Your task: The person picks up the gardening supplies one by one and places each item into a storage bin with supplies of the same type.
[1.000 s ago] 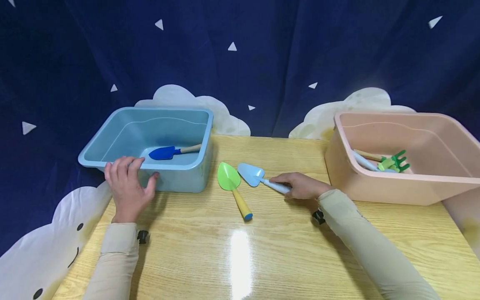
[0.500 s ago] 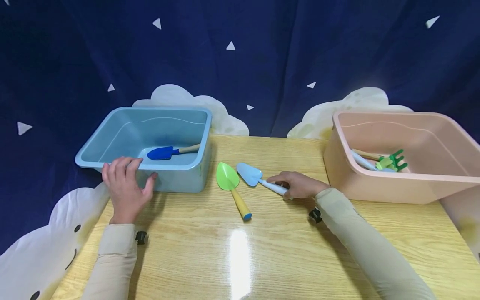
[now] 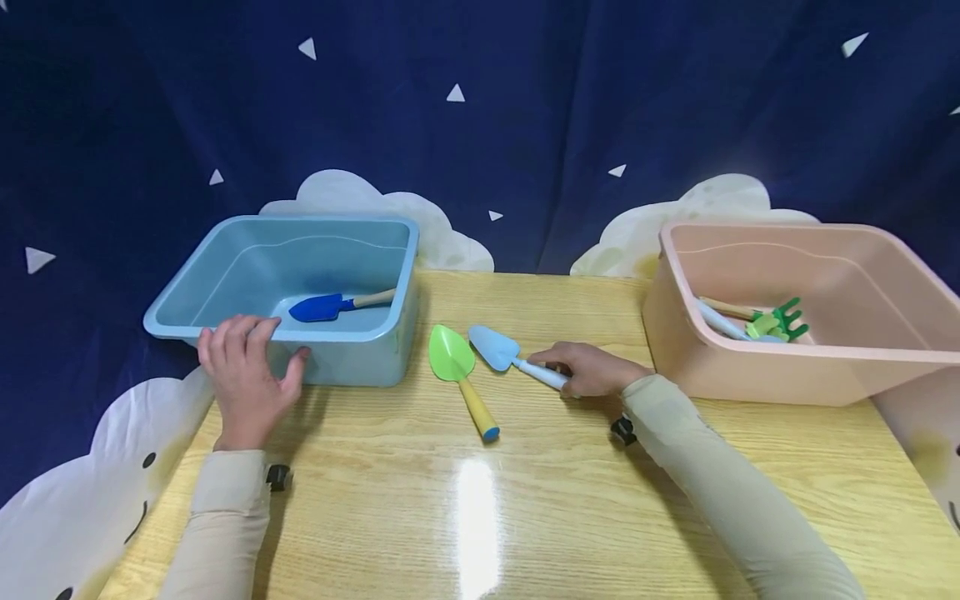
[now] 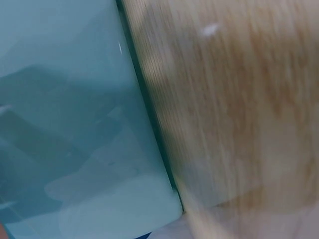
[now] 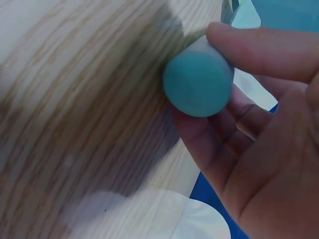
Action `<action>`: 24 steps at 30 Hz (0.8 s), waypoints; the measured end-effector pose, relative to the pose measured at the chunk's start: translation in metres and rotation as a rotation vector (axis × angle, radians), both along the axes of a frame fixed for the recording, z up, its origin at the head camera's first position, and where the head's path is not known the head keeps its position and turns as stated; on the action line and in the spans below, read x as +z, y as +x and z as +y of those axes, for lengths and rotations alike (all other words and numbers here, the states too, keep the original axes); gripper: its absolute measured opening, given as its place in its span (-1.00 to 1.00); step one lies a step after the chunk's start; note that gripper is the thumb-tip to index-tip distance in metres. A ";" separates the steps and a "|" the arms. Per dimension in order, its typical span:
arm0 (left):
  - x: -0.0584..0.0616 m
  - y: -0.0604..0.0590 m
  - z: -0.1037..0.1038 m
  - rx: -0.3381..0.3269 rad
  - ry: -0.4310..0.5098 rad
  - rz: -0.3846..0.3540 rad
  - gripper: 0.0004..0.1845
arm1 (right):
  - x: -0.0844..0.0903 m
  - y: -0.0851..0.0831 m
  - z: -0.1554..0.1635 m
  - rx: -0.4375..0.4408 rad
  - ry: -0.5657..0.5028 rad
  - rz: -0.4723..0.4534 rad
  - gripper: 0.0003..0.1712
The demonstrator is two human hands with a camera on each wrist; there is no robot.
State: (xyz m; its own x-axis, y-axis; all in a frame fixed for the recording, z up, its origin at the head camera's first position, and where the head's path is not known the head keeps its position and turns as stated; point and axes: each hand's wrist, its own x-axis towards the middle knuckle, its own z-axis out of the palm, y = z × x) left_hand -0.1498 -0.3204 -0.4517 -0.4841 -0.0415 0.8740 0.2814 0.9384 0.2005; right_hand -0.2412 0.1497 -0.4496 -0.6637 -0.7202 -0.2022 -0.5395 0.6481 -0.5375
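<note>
My right hand (image 3: 592, 368) pinches the handle of a light blue trowel (image 3: 495, 348) lying on the table, blade pointing left. The right wrist view shows the handle's round end (image 5: 198, 84) between thumb and fingers. At the left, my left hand (image 3: 243, 375) holds the near rim of a blue tub (image 3: 352, 358), fingers bent over it and thumb against the outer wall. The tub's wall fills much of the left wrist view, where the hand is mostly out of sight. Beside the light blue trowel lies a green trowel (image 3: 452, 354) with a yellow handle.
Inside the blue tub rests a dark blue trowel (image 3: 318, 307) with a wooden handle. A pink tub (image 3: 795, 371) on the right contains a green hand rake (image 3: 789, 320) and other tools. Behind the wooden table (image 3: 375, 508) hangs a dark blue curtain (image 3: 525, 125).
The whole head view has shifted slightly, so things appear a little further left. Both hands keep their places on the tub rim and the trowel handle.
</note>
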 end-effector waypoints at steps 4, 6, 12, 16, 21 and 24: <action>0.000 0.000 0.000 -0.003 0.002 0.005 -0.47 | -0.001 0.001 -0.001 0.007 -0.004 0.026 -0.25; 0.000 0.000 0.000 -0.004 0.005 0.008 -0.48 | -0.002 0.001 -0.002 0.009 -0.005 0.037 -0.26; 0.001 0.000 0.001 -0.002 0.009 0.014 -0.48 | -0.003 0.002 -0.005 -0.009 0.028 0.076 -0.29; 0.002 0.000 0.001 -0.002 0.010 0.018 -0.47 | -0.001 0.003 -0.006 -0.001 0.049 0.103 -0.29; 0.001 0.001 0.000 0.000 0.006 0.010 -0.47 | -0.001 0.005 -0.005 -0.008 0.066 0.125 -0.32; 0.001 0.001 0.000 -0.002 0.007 0.007 -0.47 | -0.001 0.006 -0.005 -0.013 0.064 0.142 -0.33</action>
